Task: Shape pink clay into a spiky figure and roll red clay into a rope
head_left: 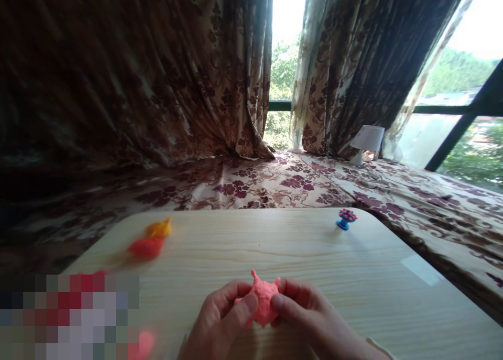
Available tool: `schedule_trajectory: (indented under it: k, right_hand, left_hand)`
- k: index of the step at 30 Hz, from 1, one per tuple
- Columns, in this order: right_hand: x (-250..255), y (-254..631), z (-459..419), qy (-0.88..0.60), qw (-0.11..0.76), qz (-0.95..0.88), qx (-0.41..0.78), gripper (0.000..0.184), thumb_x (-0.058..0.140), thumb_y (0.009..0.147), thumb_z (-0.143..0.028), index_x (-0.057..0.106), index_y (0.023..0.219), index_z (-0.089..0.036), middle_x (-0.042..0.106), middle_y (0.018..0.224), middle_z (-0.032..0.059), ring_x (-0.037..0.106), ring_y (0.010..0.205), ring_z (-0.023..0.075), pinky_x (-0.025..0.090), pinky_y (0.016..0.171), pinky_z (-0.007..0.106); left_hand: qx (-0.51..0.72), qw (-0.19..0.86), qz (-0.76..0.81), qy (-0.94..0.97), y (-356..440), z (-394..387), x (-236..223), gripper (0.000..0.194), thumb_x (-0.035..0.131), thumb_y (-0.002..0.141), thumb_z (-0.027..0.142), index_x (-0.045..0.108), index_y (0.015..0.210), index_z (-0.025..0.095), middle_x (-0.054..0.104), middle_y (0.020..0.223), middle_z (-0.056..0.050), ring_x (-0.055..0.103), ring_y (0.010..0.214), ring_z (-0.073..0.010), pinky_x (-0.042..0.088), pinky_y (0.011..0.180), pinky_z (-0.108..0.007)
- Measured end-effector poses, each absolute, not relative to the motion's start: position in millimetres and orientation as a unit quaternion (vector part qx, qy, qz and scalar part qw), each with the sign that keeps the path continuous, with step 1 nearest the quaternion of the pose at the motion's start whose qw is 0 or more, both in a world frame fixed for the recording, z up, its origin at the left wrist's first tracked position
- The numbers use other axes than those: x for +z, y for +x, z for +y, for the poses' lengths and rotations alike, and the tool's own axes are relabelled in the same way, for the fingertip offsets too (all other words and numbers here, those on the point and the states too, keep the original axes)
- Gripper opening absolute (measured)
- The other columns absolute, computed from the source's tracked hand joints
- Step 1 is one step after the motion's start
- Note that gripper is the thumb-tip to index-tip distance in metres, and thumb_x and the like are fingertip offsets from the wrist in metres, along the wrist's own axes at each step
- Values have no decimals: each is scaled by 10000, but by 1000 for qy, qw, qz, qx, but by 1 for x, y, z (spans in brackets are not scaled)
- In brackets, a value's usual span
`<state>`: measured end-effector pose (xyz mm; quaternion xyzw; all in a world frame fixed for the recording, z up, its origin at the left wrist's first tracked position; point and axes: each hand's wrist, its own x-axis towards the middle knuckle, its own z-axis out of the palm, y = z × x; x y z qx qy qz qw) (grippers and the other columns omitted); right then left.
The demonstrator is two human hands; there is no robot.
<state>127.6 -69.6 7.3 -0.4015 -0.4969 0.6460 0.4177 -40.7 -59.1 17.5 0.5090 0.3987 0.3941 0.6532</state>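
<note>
A lump of pink modelling clay (264, 301) with several short points pulled out of it is held above the near edge of the table. My left hand (222, 315) pinches it from the left, thumb pressed on its front. From the right, my right hand (310, 315) grips it the same way, its thumb close to the other thumb. The fingers behind the clay are partly hidden.
On the pale wooden table (236, 244) a red clay lump (145, 248) and a yellow one (160, 227) lie at the left. A small blue stand with a red-dotted top (346, 219) is at the back right. Another pink lump (146, 344) lies front left, beside a blurred-out patch.
</note>
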Motion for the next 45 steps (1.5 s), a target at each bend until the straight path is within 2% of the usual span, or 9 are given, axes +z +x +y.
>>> schedule_trajectory:
  k: [6, 16, 21, 26, 33, 36, 39, 45]
  right_hand:
    - [13, 128, -72, -399, 432, -486, 647, 363, 610, 773, -491, 676, 756, -135, 636, 683, 16, 566, 709, 163, 428, 712, 259]
    - [15, 127, -73, -394, 441, -480, 647, 368, 653, 733, -491, 680, 758, -125, 646, 694, 13, 553, 719, 159, 412, 735, 257]
    - [15, 127, -71, -416, 436, -475, 641, 324, 635, 760, -446, 672, 738, -126, 637, 691, 9, 541, 703, 148, 397, 674, 237]
    - [9, 128, -68, -410, 434, -459, 658, 319, 715, 669, -424, 614, 716, -125, 616, 649, 3, 531, 637, 132, 380, 624, 227]
    - [15, 131, -71, -399, 427, -444, 679, 226, 727, 663, -290, 607, 769, -132, 600, 671, -14, 527, 632, 112, 376, 611, 206]
    - [21, 131, -71, -381, 429, -462, 677, 151, 694, 690, -227, 641, 794, -132, 626, 709, -8, 549, 716, 135, 397, 689, 223]
    - [22, 131, -71, -383, 436, -468, 666, 139, 664, 747, -259, 667, 784, -125, 637, 703, -4, 551, 749, 143, 397, 719, 223]
    - [19, 131, -73, -366, 434, -466, 679, 210, 695, 747, -324, 664, 739, -116, 650, 684, 3, 553, 718, 128, 401, 708, 208]
  left_hand:
    - [376, 662, 393, 515, -37, -62, 26, 305, 687, 656, 401, 713, 856, 171, 711, 784, -52, 611, 785, -236, 441, 773, -322]
    - [368, 659, 388, 529, -40, -60, 18, 305, 666, 703, 378, 700, 916, 163, 718, 840, -58, 613, 834, -237, 442, 784, -311]
    - [373, 640, 384, 551, -37, -62, 19, 287, 669, 700, 376, 709, 877, 153, 718, 813, -57, 617, 815, -231, 442, 774, -299]
    - [358, 652, 386, 546, -39, -62, 18, 292, 649, 726, 395, 703, 894, 162, 719, 836, -54, 611, 827, -222, 435, 787, -289]
    - [346, 655, 390, 546, -39, -64, 20, 321, 641, 727, 425, 707, 904, 165, 718, 815, -43, 608, 839, -221, 431, 770, -274]
    - [363, 645, 399, 542, -39, -63, 22, 287, 629, 748, 394, 706, 910, 170, 718, 836, -43, 601, 843, -213, 428, 797, -280]
    - [374, 645, 400, 533, -39, -60, 20, 285, 633, 748, 380, 700, 926, 168, 713, 827, -45, 598, 830, -209, 428, 803, -289]
    - [369, 669, 380, 521, -40, -60, 10, 374, 616, 734, 478, 693, 912, 157, 682, 771, -44, 588, 780, -201, 429, 735, -290]
